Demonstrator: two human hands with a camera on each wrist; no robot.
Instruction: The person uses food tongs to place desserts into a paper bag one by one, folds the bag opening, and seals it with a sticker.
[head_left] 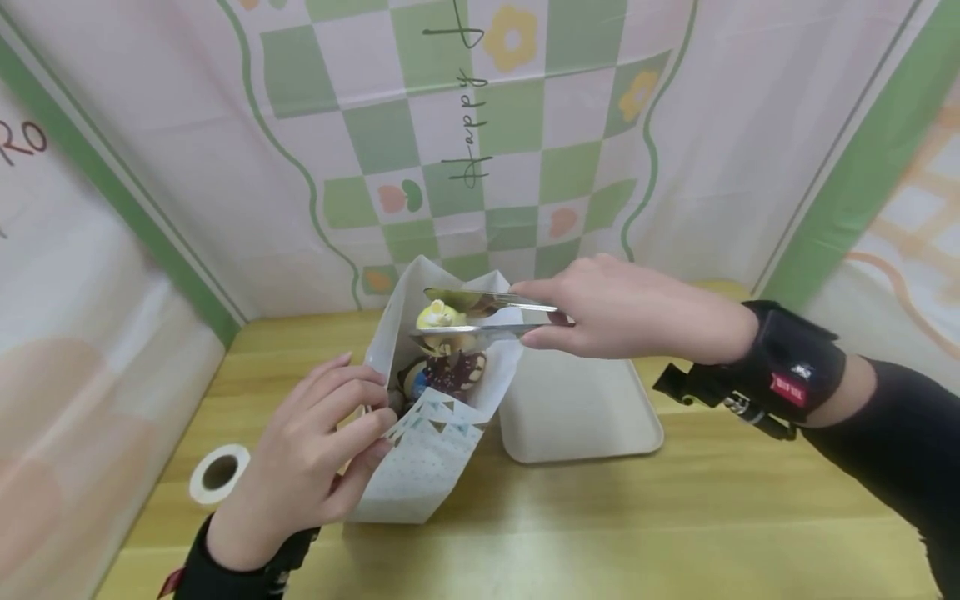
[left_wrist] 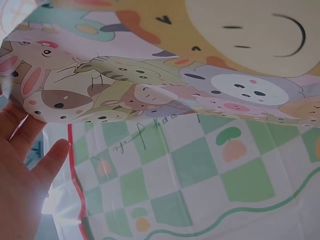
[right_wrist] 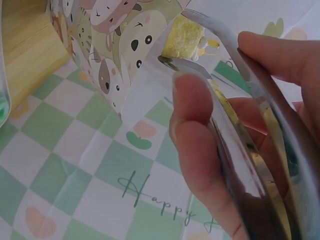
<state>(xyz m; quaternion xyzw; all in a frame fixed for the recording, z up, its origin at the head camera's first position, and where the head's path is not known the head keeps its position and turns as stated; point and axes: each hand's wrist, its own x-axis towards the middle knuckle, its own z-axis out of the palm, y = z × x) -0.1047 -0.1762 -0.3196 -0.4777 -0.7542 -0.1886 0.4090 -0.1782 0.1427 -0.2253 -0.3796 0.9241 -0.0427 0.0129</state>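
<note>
My right hand (head_left: 600, 308) grips metal tongs (head_left: 487, 331) above an open paper bag (head_left: 420, 475). Between the tips of the tongs is a small yellow cake (head_left: 433, 317) with a white topping, held at the mouth of the bag. The right wrist view shows the yellow side of the cake (right_wrist: 185, 37) between both tong ends. Lower in the bag lies a chocolate-coated doughnut (head_left: 459, 373), with a blue-marked piece partly hidden beside it. My left hand (head_left: 322, 442) holds the bag's near left rim, fingers curled over it. Cartoon animals cover the bag's outer side (left_wrist: 155, 95).
A beige tray (head_left: 577, 408) lies on the wooden table right of the bag. At the left is a white tape roll (head_left: 198, 479). A green-checked cloth (head_left: 510, 117) hangs close behind the bag, and pale cloth walls stand at both sides.
</note>
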